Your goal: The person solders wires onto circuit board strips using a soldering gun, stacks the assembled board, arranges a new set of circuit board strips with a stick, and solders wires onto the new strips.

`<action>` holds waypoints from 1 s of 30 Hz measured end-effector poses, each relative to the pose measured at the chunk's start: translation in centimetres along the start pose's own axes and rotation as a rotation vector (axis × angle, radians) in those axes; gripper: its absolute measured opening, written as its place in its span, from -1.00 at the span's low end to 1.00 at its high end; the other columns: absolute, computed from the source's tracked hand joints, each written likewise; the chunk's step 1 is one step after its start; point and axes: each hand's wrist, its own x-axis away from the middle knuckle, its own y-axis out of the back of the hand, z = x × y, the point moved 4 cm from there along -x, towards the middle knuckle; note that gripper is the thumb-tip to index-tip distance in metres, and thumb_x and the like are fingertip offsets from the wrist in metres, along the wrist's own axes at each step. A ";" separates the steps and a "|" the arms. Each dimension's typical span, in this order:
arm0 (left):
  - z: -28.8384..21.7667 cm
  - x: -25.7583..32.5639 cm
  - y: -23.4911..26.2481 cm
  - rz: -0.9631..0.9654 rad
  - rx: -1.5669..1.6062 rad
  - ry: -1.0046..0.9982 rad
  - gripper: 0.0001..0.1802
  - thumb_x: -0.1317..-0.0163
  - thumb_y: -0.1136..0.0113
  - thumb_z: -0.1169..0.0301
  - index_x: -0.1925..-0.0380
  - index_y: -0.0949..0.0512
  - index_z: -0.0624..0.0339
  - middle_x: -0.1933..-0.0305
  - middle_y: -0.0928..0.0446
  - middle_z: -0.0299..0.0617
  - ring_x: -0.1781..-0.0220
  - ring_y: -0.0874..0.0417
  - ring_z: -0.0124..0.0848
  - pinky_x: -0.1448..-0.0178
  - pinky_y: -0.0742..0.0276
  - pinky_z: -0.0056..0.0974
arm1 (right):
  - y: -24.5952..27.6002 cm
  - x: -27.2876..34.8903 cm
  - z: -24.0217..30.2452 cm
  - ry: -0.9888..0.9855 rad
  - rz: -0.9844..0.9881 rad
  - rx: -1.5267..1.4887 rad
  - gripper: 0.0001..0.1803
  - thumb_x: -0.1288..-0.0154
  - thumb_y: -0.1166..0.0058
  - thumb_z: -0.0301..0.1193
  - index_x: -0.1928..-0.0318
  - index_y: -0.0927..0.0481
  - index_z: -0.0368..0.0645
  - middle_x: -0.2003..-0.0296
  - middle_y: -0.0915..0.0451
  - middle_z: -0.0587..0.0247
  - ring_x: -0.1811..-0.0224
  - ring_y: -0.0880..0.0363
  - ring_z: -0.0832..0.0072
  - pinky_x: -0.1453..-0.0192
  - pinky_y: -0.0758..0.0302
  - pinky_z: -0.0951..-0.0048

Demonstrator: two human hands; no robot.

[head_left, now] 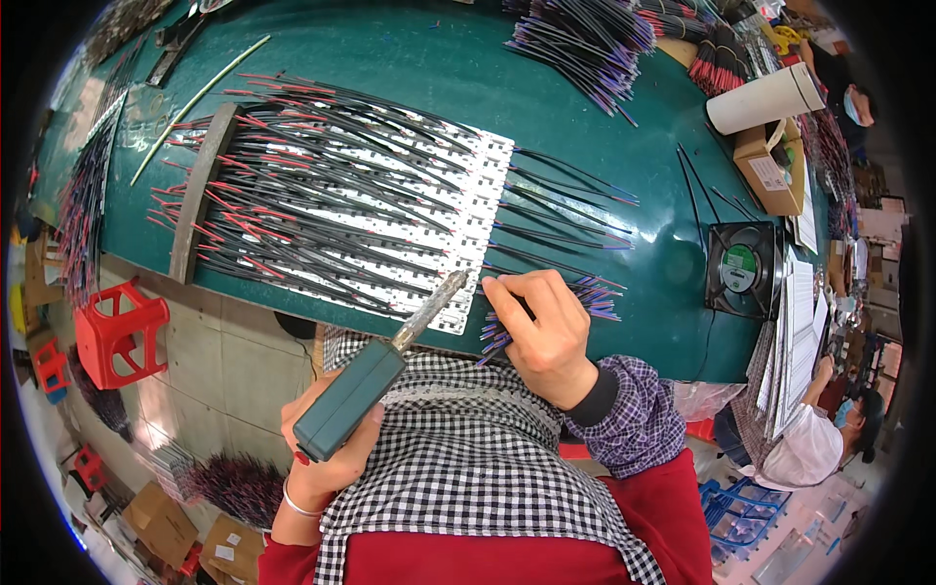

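My left hand (pixel 327 453) grips the green handle of a soldering iron (pixel 375 369); its metal tip points up at the near corner of a white panel of small circuit boards (pixel 458 185) on the green table (pixel 409 68). Many black wires with red ends (pixel 292 185) lie across that panel. My right hand (pixel 546 336) pinches thin black wires from a bundle with purple ends (pixel 585 297) at the table's near edge, just right of the panel.
A black square fan (pixel 743 268) stands at the right edge beside stacked white sheets (pixel 795 331). A white roll (pixel 765 97) and a cardboard box (pixel 765 166) sit far right. More wire bundles (pixel 585 39) lie at the back. A red stool (pixel 117 331) stands left; other people work at right.
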 end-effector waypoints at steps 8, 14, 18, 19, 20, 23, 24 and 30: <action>-1.9 -1.2 -0.3 0.016 -0.089 -0.187 -0.75 0.06 -0.36 0.68 0.29 -0.66 0.40 0.23 -0.67 0.00 0.30 -0.74 -0.19 0.21 -0.65 -0.28 | -0.2 -0.2 0.4 0.028 0.004 0.028 -0.66 0.04 -0.21 -0.52 0.16 -0.67 -0.30 0.25 -0.63 0.23 0.25 -0.59 0.37 0.31 -0.46 0.40; -1.8 -1.3 -0.4 0.034 -0.079 -0.155 -0.77 0.07 -0.35 0.69 0.32 -0.65 0.39 0.25 -0.66 -0.03 0.35 -0.71 -0.21 0.26 -0.62 -0.28 | -0.2 -0.2 0.4 0.045 0.014 0.039 -0.65 0.06 -0.18 -0.50 0.17 -0.67 -0.30 0.24 -0.63 0.22 0.25 -0.59 0.38 0.31 -0.46 0.40; -1.8 -1.3 -0.1 0.046 -0.047 -0.071 -0.78 0.06 -0.34 0.68 0.33 -0.65 0.39 0.31 -0.65 -0.05 0.39 -0.70 -0.24 0.30 -0.59 -0.31 | -0.3 -0.3 0.5 0.057 0.022 0.057 -0.65 0.05 -0.18 -0.50 0.16 -0.67 -0.30 0.23 -0.62 0.21 0.25 -0.58 0.38 0.31 -0.46 0.40; -1.6 -1.3 0.0 0.044 -0.017 -0.008 -0.79 0.06 -0.34 0.68 0.34 -0.64 0.39 0.34 -0.64 -0.06 0.41 -0.69 -0.24 0.31 -0.58 -0.32 | -0.3 -0.3 0.5 0.058 0.022 0.056 -0.65 0.05 -0.18 -0.50 0.16 -0.67 -0.30 0.23 -0.62 0.21 0.25 -0.58 0.38 0.31 -0.46 0.40; -1.6 -1.3 -0.1 0.042 -0.017 -0.008 -0.79 0.06 -0.34 0.68 0.34 -0.64 0.39 0.34 -0.64 -0.06 0.41 -0.69 -0.24 0.31 -0.58 -0.32 | -0.3 -0.3 0.5 0.060 0.023 0.055 -0.65 0.05 -0.18 -0.50 0.16 -0.67 -0.30 0.23 -0.62 0.21 0.24 -0.58 0.38 0.31 -0.46 0.40; -1.4 -1.6 -0.2 0.020 0.001 -0.038 -0.82 0.05 -0.34 0.67 0.37 -0.64 0.39 0.41 -0.59 -0.09 0.48 -0.64 -0.26 0.36 -0.53 -0.33 | -0.3 -0.2 0.4 0.057 0.027 0.059 -0.65 0.05 -0.18 -0.50 0.16 -0.67 -0.30 0.23 -0.62 0.21 0.24 -0.58 0.38 0.30 -0.46 0.41; -1.1 -1.6 -0.1 0.043 -0.032 -0.081 -0.83 0.04 -0.35 0.66 0.37 -0.63 0.39 0.43 -0.58 -0.10 0.50 -0.62 -0.26 0.38 -0.51 -0.33 | -0.3 -0.2 0.4 0.056 0.028 0.057 -0.65 0.05 -0.18 -0.49 0.16 -0.67 -0.30 0.23 -0.62 0.21 0.24 -0.58 0.38 0.30 -0.46 0.41; -0.7 -1.4 0.2 0.072 -0.036 -0.048 -0.84 0.05 -0.36 0.65 0.40 -0.61 0.39 0.45 -0.55 -0.12 0.52 -0.59 -0.28 0.41 -0.47 -0.32 | -0.3 -0.4 0.2 0.030 0.026 0.013 -0.66 0.06 -0.17 -0.51 0.17 -0.66 -0.27 0.27 -0.59 0.27 0.24 -0.58 0.38 0.29 -0.48 0.39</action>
